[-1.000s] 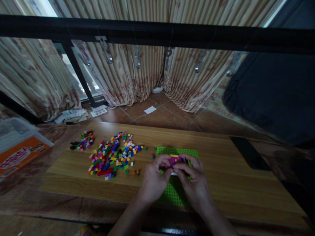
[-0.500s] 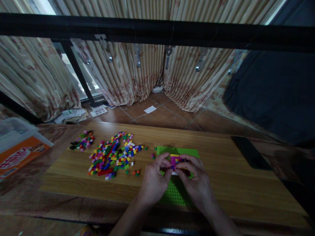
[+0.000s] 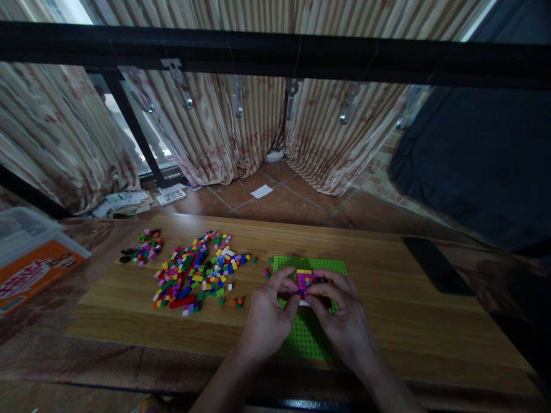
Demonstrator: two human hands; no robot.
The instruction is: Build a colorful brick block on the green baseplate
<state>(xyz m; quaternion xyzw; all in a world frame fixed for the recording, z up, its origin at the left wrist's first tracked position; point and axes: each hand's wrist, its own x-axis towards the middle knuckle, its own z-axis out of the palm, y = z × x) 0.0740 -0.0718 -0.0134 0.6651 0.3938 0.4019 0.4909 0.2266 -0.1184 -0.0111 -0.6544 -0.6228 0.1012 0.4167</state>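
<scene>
A green studded baseplate (image 3: 307, 338) lies on the wooden board. On its upper half sits a small build of toy bricks (image 3: 304, 280), with magenta, yellow, purple and white parts showing. My left hand (image 3: 271, 312) is at the build's left side, thumb and fingertips closed on its bricks. From the right, my right hand (image 3: 342, 310) grips the same build, its thumb near the white front edge. Both sets of fingertips almost meet at a purple brick at the front. My fingers cover much of the build's sides.
Loose colourful bricks (image 3: 202, 269) are spread on the wooden board (image 3: 129, 315) at left, with a smaller pile (image 3: 146, 248) behind. A clear plastic box (image 3: 38, 258) with an orange label stands far left. A black phone (image 3: 437, 265) lies at right.
Both hands stay at the brick build with almost the same grip. The whole view has shifted very slightly; nothing else has visibly moved.
</scene>
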